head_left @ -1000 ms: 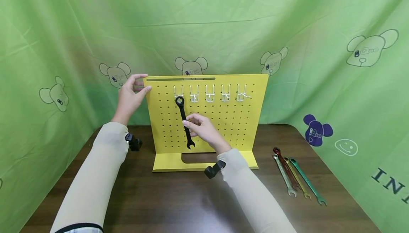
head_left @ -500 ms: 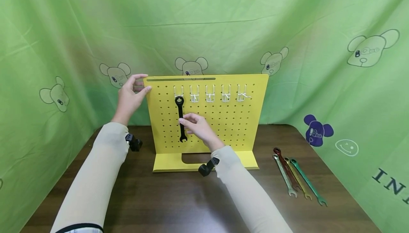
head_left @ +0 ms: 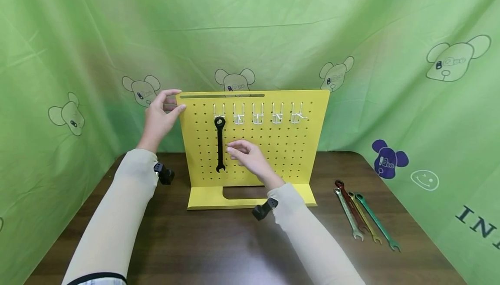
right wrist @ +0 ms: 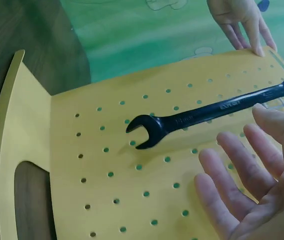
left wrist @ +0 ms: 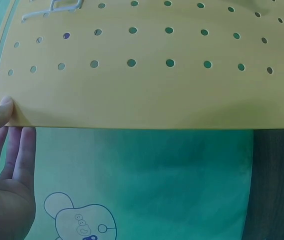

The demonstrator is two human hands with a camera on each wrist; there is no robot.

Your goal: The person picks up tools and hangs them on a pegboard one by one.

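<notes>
A black combination wrench point(head_left: 220, 146) hangs upright by its ring end on the leftmost white wire hook point(head_left: 214, 110) of a yellow pegboard point(head_left: 320, 103), its open jaw downward. My right hand point(head_left: 251, 160) is just right of the wrench shaft, fingers loosely bent and holding nothing; in the right wrist view its fingers point(right wrist: 241, 170) are spread beside the shaft. My left hand point(head_left: 157, 118) grips the board's upper left corner, thumb on the front and fingers behind the edge, as the left wrist view shows.
Several bare wire hooks point(head_left: 277, 117) line up to the right of the hanging wrench. On the brown table's right side lie a silver wrench point(head_left: 347, 213), a dark red wrench point(head_left: 353, 209), a gold wrench point(head_left: 366, 217) and a green wrench point(head_left: 376, 220). Green printed cloth point(head_left: 273, 7) surrounds the table.
The wrench has swung from tilted to nearly vertical. My right hand has let go of its shaft and moved slightly right. My left hand stays on the board's corner.
</notes>
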